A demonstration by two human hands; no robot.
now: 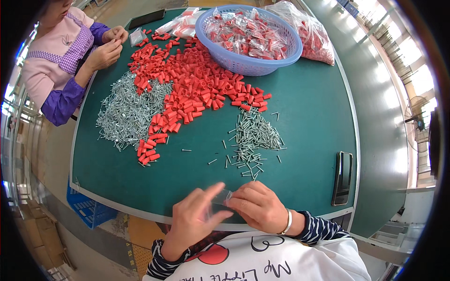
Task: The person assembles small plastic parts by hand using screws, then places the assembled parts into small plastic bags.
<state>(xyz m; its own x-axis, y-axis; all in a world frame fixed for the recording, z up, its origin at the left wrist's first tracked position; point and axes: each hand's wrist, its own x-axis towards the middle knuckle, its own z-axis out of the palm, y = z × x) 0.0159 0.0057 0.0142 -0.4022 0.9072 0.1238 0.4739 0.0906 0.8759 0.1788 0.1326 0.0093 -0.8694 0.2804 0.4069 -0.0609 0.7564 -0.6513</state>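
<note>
At the near edge of the green table, my right hand [260,206] pinches a small clear plastic bag [223,197]. My left hand [198,216] is beside the bag, thumb and index finger spread apart. What the bag holds, if anything, I cannot make out. Just beyond my hands lies a pile of silver screws [255,136], with a few strays around it. Red tapered plastic caps [197,79] are heaped across the middle of the table. To their left spreads a larger heap of screws [126,112].
A blue-purple basket [253,68] of filled bags stands at the back, beside a large clear sack [314,40] of red pieces. Phones lie at the right edge [342,178] and far left [146,18]. A co-worker [61,61] handles something small at the left. A blue crate [91,208] sits below.
</note>
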